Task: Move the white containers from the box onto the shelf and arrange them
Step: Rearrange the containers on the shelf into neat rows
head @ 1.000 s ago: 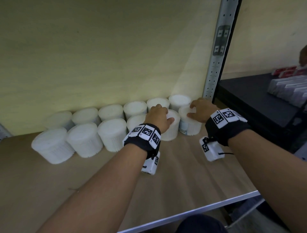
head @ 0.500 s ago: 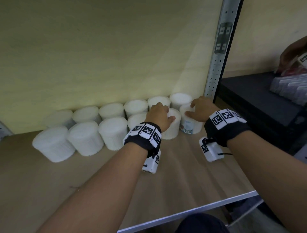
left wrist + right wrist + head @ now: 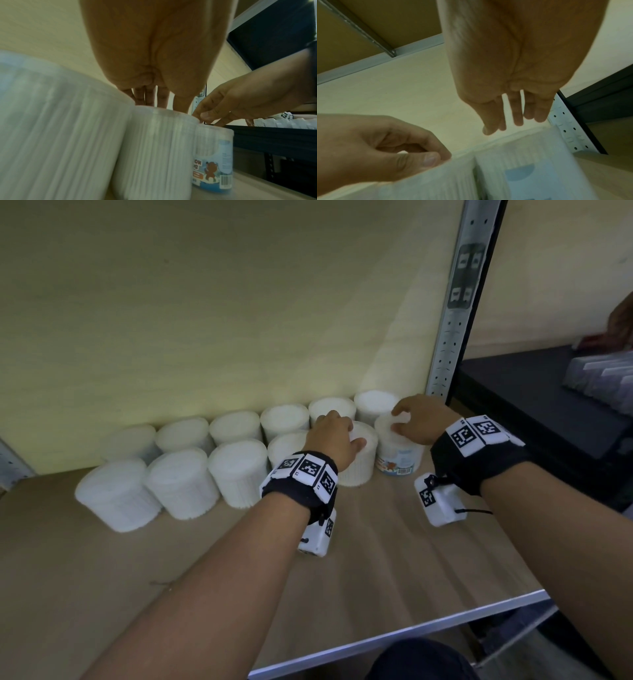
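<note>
Several white round containers [image 3: 239,474] stand in two rows at the back of the wooden shelf [image 3: 376,559]. My left hand [image 3: 342,434] is cupped over the top of a plain front-row container [image 3: 359,470], fingers and thumb curled round its lid. The left wrist view shows that container [image 3: 157,148] just under the fingers [image 3: 150,100]. My right hand [image 3: 411,419] rests its fingertips on the lid of the last container at the right [image 3: 397,457], which has a blue bear label [image 3: 212,169]. In the right wrist view these fingers [image 3: 517,116] hang nearly straight. The box is out of view.
A perforated metal upright [image 3: 448,337] stands right behind the last container. A dark neighbouring shelf [image 3: 531,412] holds grey packs [image 3: 603,378], with another person's hand [image 3: 623,326] over them. The shelf's metal front edge [image 3: 411,631] runs near my body.
Both hands stay on the same two containers. The labelled container has turned, so its label faces further toward me.
</note>
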